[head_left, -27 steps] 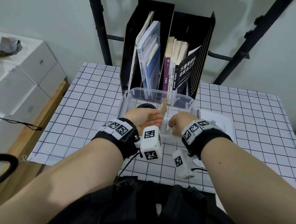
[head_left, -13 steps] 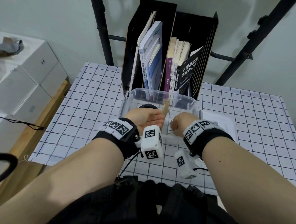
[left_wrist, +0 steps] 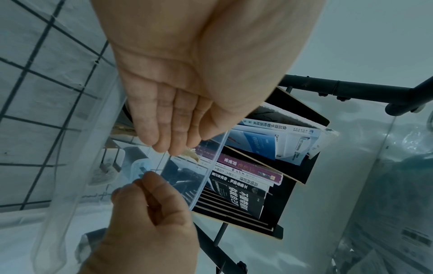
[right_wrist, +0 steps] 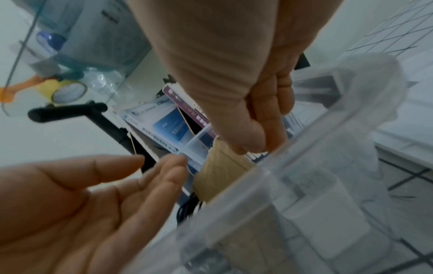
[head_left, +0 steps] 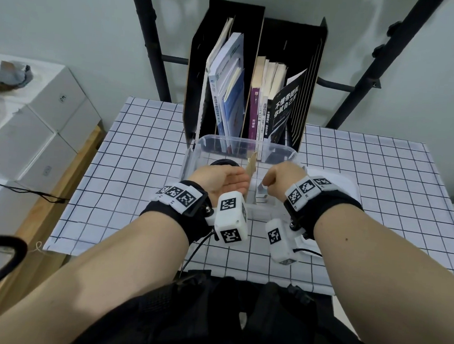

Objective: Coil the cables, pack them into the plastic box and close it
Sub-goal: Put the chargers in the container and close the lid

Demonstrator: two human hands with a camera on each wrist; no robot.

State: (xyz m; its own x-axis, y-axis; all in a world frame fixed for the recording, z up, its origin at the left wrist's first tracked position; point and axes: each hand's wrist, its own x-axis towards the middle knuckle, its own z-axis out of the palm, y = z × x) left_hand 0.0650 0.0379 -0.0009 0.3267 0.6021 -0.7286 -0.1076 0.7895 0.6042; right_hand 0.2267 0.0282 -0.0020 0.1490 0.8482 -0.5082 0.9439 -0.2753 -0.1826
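Observation:
A clear plastic box (head_left: 244, 142) stands open in the middle of the checked table. Inside it lie a coiled black cable (head_left: 222, 163), a white charger (head_left: 261, 199) and an upright tan paper strip (head_left: 252, 165). My left hand (head_left: 236, 180) hovers palm up over the box's left half, fingers straight and holding nothing. Over the right half, my right hand (head_left: 267, 181) has its fingers curled, with the thumb pinching what looks like a thin white cable. In the right wrist view that pinch (right_wrist: 255, 146) sits just beside the tan strip (right_wrist: 222, 166). The box's lid (head_left: 337, 185) lies to the right.
A black file rack (head_left: 253, 79) full of books stands directly behind the box. White cartons (head_left: 36, 121) are stacked left of the table beyond a wooden edge. Black metal frame bars (head_left: 153, 59) rise behind the table.
My right hand has lifted a little over the box. My left hand stays where it was, palm up.

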